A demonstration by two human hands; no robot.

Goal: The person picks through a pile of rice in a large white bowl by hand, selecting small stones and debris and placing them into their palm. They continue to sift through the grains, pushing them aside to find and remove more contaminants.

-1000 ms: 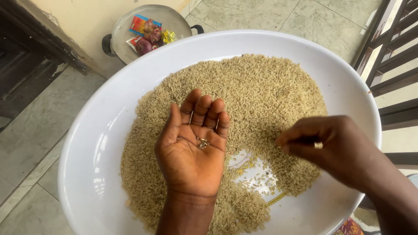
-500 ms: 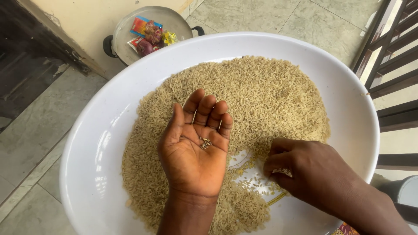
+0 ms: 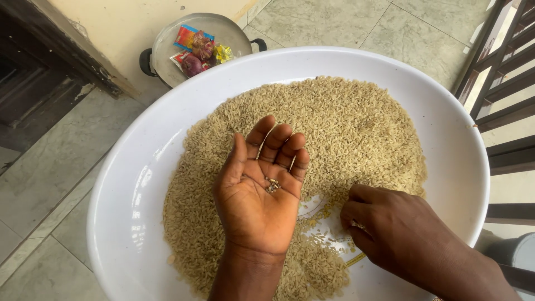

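In the wide white basin (image 3: 128,184) of unhusked-looking rice (image 3: 345,128), the right hand (image 3: 390,228) has dropped from hovering a second ago to rest on the grains beside the cleared patch — judging by that, it is picking out another bit. Its fingers are curled narrow, pinching down; what they grip I cannot tell. The left hand (image 3: 259,195) lies palm up on the rice, cupped wide, cradling a few dark picked-out bits (image 3: 272,185) — unmoved.

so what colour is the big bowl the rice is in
White, glossy: the bowl shows best in the head view, the only one.
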